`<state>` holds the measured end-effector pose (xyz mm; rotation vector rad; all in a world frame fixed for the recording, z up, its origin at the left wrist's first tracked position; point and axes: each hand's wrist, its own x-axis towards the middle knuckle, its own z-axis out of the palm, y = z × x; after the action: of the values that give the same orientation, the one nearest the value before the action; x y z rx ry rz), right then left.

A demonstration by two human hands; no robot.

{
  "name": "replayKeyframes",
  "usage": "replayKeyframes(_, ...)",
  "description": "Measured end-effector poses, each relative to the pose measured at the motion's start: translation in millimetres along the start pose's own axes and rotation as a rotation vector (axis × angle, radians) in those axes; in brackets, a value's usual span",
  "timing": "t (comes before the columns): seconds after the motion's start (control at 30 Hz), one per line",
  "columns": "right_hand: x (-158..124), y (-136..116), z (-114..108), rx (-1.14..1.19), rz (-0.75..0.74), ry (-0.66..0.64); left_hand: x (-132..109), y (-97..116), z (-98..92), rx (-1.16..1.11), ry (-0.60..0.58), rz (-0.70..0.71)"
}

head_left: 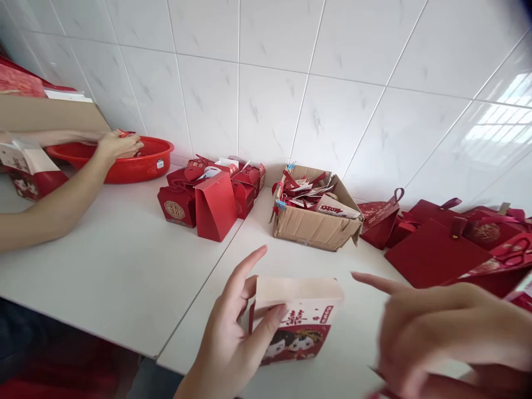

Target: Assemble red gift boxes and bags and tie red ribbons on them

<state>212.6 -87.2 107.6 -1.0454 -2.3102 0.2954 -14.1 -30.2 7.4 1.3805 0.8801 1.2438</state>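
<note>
Apart, left hand point(235, 327) clamped on a printed box point(305, 318), right hand point(440, 327) curled, forefinger point(380, 283) out, hold unclear.

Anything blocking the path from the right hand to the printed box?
Nothing visible does: only white tabletop shows between the blurred right hand and the printed box, which the left hand grips on its far side.

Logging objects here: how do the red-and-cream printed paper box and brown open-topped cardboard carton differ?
The paper box is in the left hand; the carton stands on the table. The box is smaller than the carton. The box shows printed figures; the carton is plain and worn. Both look boxy.
</note>
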Motion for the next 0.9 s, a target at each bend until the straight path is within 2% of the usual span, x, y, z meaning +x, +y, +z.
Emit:
replayKeyframes(0.07,10,6,13,0.110,0.040,-0.105,1,-5,-1.2,0.026,-0.004,0.054)
replayKeyframes(0.2,25,16,33,0.313,0.125,-0.145,1,-9,-2.8,0.171,0.007,0.128)
replayKeyframes(0.33,27,19,34,0.366,0.113,-0.138,5,-5,0.2,0.213,0.008,0.176)
replayKeyframes(0.43,24,21,28,0.281,0.061,-0.169,7,-2,5.2,0.192,0.005,0.188)
replayKeyframes(0.57,22,24,27,0.036,-0.034,-0.015,5,-6,11.5,0.110,0.078,0.137)
replayKeyframes(0.67,24,25,36,-0.051,-0.077,0.138,4,-12,12.6,0.165,0.085,0.174)
replayKeyframes(0.8,30,24,56,-0.097,-0.022,0.310,5,-17,11.5,0.222,0.085,0.232)
replayKeyframes(0.9,33,24,65,-0.139,0.041,0.356,5,-18,12.0,0.157,0.043,0.239)
